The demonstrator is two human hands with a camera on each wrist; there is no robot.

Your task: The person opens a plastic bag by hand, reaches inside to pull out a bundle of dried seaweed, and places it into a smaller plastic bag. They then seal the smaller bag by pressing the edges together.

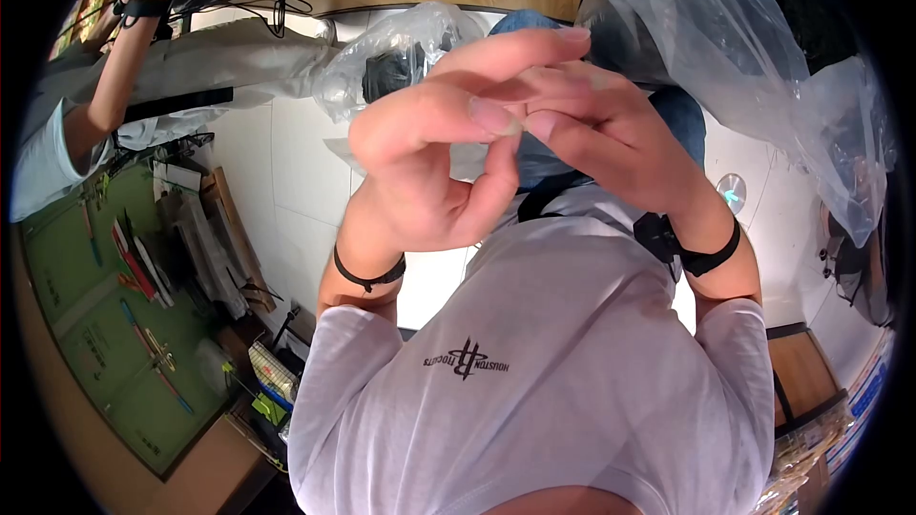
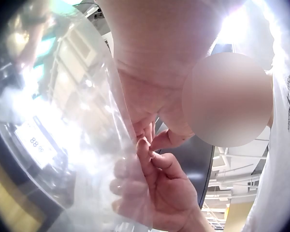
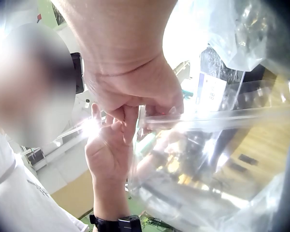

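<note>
I see the left hand point(image 1: 420, 157) and the right hand point(image 1: 625, 138) meet fingertip to fingertip, each pinching the edge of a clear, glossy plastic film point(image 3: 232, 115) that spreads on their far side. They seem to be teasing that edge apart; next, I'd judge, calls for lightly rubbing any layers loose.

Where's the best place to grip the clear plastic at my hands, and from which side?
Probably pinch the clear plastic by its edge where your left hand and right hand meet, coming from the shirt side: it looks thin, and from that edge it spreads away from the shirt.
</note>
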